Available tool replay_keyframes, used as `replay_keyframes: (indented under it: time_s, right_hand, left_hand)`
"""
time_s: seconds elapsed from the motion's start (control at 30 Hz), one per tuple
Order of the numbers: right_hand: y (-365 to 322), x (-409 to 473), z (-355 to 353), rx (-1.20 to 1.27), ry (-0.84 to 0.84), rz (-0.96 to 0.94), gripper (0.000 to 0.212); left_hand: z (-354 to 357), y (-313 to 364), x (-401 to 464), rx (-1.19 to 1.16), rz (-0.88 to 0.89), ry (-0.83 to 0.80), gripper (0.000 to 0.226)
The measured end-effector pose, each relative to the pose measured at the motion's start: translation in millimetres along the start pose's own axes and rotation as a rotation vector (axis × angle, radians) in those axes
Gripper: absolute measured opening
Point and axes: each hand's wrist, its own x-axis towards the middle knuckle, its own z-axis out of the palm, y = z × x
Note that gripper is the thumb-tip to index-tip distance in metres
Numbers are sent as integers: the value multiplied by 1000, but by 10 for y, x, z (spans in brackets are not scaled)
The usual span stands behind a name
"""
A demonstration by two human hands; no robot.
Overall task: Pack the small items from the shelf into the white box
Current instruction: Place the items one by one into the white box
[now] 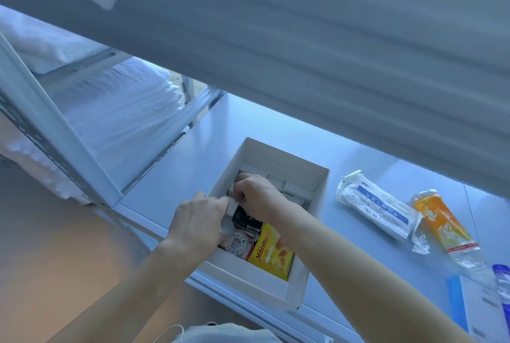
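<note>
Head view: nearest me, the white box (249, 277) sits on the shelf (176, 177), a yellow packet (271, 253) and a tape roll (239, 242) against its near wall. Both my hands reach into the box; my left hand (197, 221) and right hand (256, 193) pinch one small white item (232, 203) together above the box's middle. Right of the box lie a white pouch (376, 208) and an orange pouch (441, 222).

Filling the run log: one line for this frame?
stage: packing | both hands: left hand, right hand on small white carton inside white cardboard box | unpacked: white gauze packet, orange sachet
</note>
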Motion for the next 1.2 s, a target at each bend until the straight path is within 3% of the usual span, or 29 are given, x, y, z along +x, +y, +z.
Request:
replay_keyframes:
  time_s: [0.3,0.4,0.57,0.67,0.83,1.0,1.1,1.2]
  right_hand:
    - [24,-55,11,-7,-103,32,6]
    - [44,-105,3,30,-140,24,20]
    - [100,-208,-18,84,-234,19,45]
    - [99,-231,-5,101,-249,17,54]
    - [-2,-194,110,18,-219,-88,49]
    - [15,-191,136,-10,-208,-122,57]
    - [8,-193,150,-15,-236,-101,47]
    - [-19,-207,180,-29,-270,-72,55]
  left_hand:
    - [-58,49,0,112,10,-54,24]
    - [-21,-2,-7,43,47,4,10]
    - [-32,-230,-115,-330,191,64,22]
    - [-72,-375,-214,-434,271,196,24]
    - [-13,-364,-320,-571,209,380,34]
    - [73,-326,-314,-627,159,391,38]
    - [69,-324,-324,-638,163,370,35]
    - [77,-323,-317,-640,169,357,40]
